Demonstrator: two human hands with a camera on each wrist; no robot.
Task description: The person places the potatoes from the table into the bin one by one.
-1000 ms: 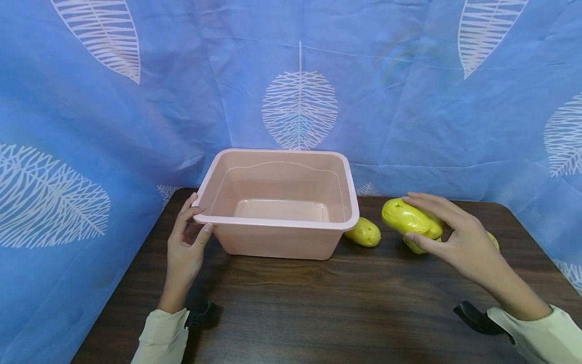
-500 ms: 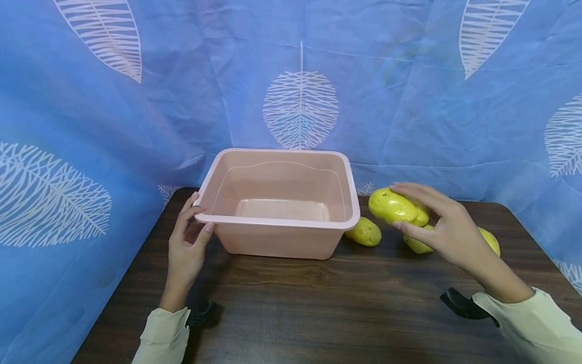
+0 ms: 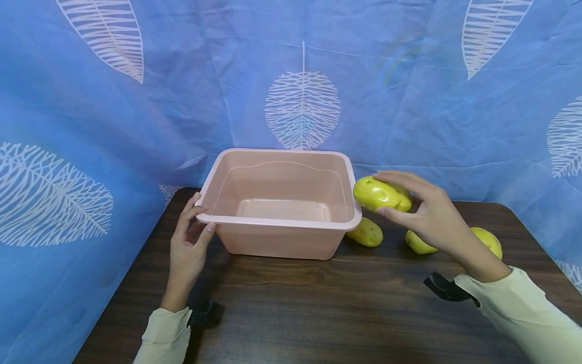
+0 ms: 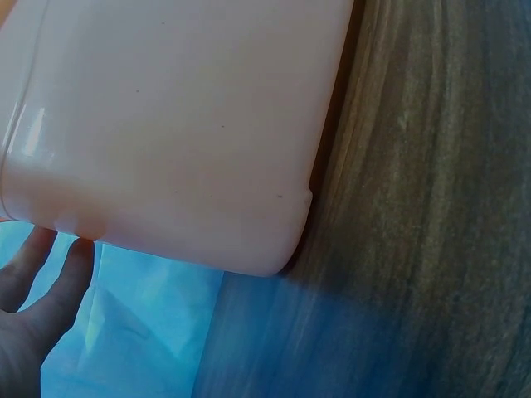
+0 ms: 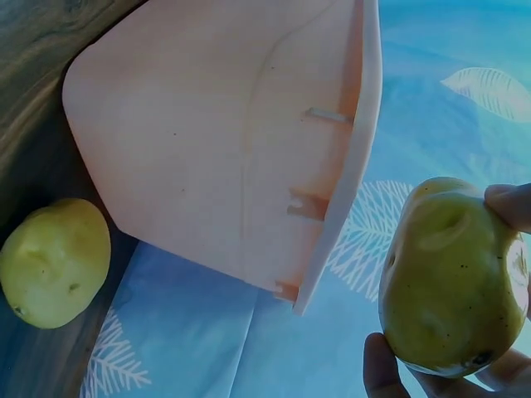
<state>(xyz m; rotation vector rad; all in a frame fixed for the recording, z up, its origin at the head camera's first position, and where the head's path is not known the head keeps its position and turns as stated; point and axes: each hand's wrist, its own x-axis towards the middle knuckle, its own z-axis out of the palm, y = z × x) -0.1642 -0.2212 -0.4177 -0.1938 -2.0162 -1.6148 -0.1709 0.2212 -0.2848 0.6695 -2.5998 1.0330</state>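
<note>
Now right hand (image 3: 433, 215) grips yellow potato (image 3: 380, 194), aloft near pink tub (image 3: 282, 241); left hand (image 3: 186, 248) pinches tub rim's front-left corner.

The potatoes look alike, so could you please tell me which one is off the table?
The potato gripped by the right hand; the other three potatoes lie on the table.

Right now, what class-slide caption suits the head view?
Left hand gripping a pink tub by its rim, right hand holding a yellow potato alongside, three more potatoes on the wooden table.
</note>
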